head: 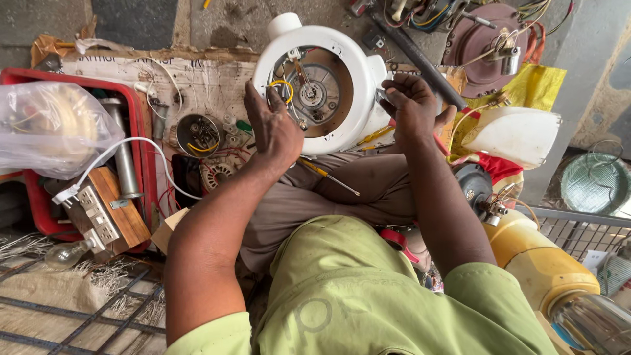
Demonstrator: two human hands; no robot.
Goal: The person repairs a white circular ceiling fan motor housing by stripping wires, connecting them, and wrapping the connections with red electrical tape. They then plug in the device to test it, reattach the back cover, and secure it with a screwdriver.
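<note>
head view: only one camera, looking down at a seated person's lap
housing: white round appliance housing (342, 85), open side up, resting on the knees, upper middle of frame
inside: motor hub (311, 94) at centre, yellow wire loop (284, 87) just left of it, thin leads running across
left hand: left hand (273, 128) lies flat on the housing's left rim, fingers stretched out and apart, closed on nothing; fingertips next to the yellow wire
right hand: right hand (413, 105) curled at the housing's right edge; it seems to pinch something small at the rim, but the fingers hide it, so I cannot tell what it grips
lap: yellow-handled screwdriver (327, 174) lies loose on the trousers just below the housing, touched by neither hand
left side: red crate (146, 158) with a metal tube, wooden socket board (105, 213) with white cable, clear bulb (64, 255), plastic bag (49, 128) of parts
near left: small round metal cup (198, 135) with wire inside, on cardboard beside the housing
right side: white plastic cover (516, 135), brown motor plate (483, 46) with wires, yellow jar (542, 263)
doing it well: judgement only. Keep the left palm pressing the rim so the shell does not rock on the knees; work the right-edge part with fingertips only; keep the yellow wire clear of the hub so it is not trapped or nicked.
</note>
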